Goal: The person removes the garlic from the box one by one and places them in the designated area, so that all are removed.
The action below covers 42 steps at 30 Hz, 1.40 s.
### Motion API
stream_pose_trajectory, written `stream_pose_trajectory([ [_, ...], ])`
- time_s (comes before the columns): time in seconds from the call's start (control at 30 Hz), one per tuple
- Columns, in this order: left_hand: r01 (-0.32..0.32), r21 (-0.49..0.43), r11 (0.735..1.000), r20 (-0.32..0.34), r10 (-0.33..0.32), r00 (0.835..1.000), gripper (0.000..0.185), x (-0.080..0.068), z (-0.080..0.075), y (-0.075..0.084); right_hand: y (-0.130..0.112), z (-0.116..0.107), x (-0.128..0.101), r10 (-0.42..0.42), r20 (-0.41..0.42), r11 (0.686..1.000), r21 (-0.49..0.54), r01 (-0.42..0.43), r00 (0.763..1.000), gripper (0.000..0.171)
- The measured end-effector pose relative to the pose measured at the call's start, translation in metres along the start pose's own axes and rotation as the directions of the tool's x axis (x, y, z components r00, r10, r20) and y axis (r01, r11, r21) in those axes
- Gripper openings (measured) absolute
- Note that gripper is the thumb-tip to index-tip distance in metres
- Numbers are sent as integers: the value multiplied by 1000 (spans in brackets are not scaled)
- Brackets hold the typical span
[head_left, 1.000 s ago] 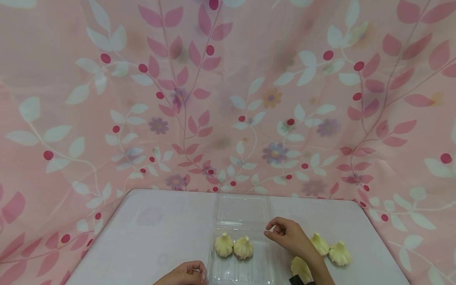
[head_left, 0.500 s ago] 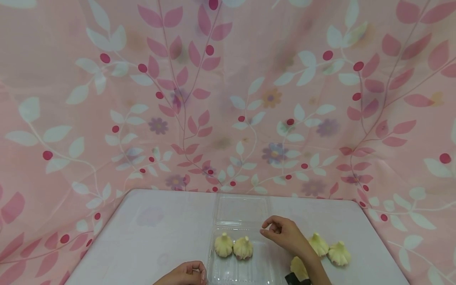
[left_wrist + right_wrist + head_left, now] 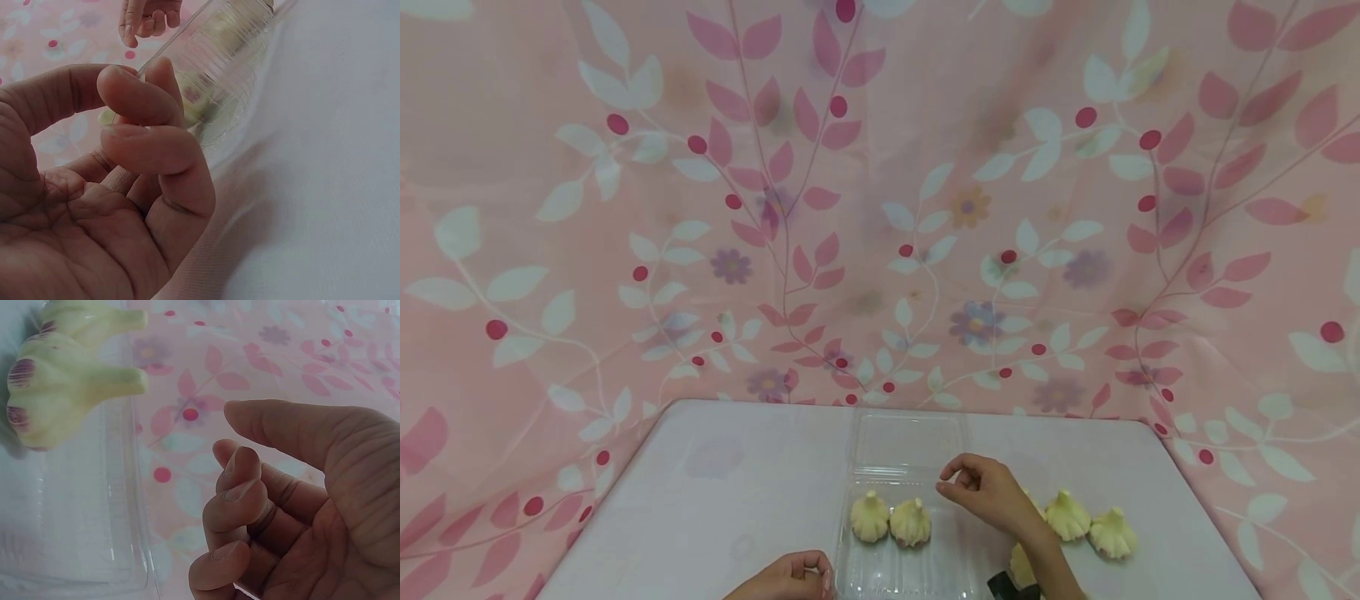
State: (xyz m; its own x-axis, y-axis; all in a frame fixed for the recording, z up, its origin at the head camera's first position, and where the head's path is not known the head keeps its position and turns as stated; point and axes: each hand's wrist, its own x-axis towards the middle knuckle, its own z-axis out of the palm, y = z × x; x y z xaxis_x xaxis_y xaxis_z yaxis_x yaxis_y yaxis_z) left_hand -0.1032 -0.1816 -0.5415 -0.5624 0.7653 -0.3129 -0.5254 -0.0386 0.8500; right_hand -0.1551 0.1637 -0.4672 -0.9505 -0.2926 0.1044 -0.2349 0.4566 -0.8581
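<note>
A clear plastic clamshell container [image 3: 917,575] lies open on the white table [image 3: 737,500], with two garlic bulbs [image 3: 870,517] [image 3: 911,522] side by side inside. My right hand [image 3: 958,483] hovers over the container's right part, fingers loosely curled, holding nothing. In the right wrist view the right hand [image 3: 232,447] is empty, and the two bulbs [image 3: 56,387] [image 3: 87,322] lie beyond it on the container [image 3: 75,537]. My left hand [image 3: 808,575] sits at the container's front left corner. In the left wrist view the left hand [image 3: 134,106] curls its fingertips at the container's rim [image 3: 219,62].
Loose garlic bulbs [image 3: 1066,515] [image 3: 1112,533] lie on the table right of the container, and another bulb [image 3: 1019,563] is partly hidden behind my right forearm. The container's lid [image 3: 910,437] lies flat toward the back. A pink floral cloth [image 3: 880,208] hangs behind and around the table.
My right hand has drifted a little left and away from me over the container, still empty. The left hand and the bulbs have stayed put.
</note>
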Motion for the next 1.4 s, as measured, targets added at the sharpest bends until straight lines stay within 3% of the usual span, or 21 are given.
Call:
stream_pose_trajectory([
  [0.17, -10, 2, 1000, 13, 10, 1000, 5, 0, -1, -1, -8, 6, 0, 25, 3, 1000, -7, -25, 1000, 19],
  [0.5, 0, 2, 1000, 10, 0, 1000, 5, 0, -2, -1, -46, 8, -8, 26, 50, 1000, 5, -26, 998, 15],
  [0.87, -3, 1, 1000, 18, 3, 1000, 5, 1, -1, 0, 0, 25, 4, 24, 64, 1000, 3, -24, 998, 20],
  [1.1, -7, 11, 1000, 16, 7, 1000, 5, 0, -1, 1, 1, 30, 5, 3, 65, 1000, -7, -3, 998, 20],
  [1.4, 6, 7, 1000, 8, -6, 1000, 5, 0, 0, 2, 1, 34, 6, 38, 48, 999, -40, -36, 998, 20],
])
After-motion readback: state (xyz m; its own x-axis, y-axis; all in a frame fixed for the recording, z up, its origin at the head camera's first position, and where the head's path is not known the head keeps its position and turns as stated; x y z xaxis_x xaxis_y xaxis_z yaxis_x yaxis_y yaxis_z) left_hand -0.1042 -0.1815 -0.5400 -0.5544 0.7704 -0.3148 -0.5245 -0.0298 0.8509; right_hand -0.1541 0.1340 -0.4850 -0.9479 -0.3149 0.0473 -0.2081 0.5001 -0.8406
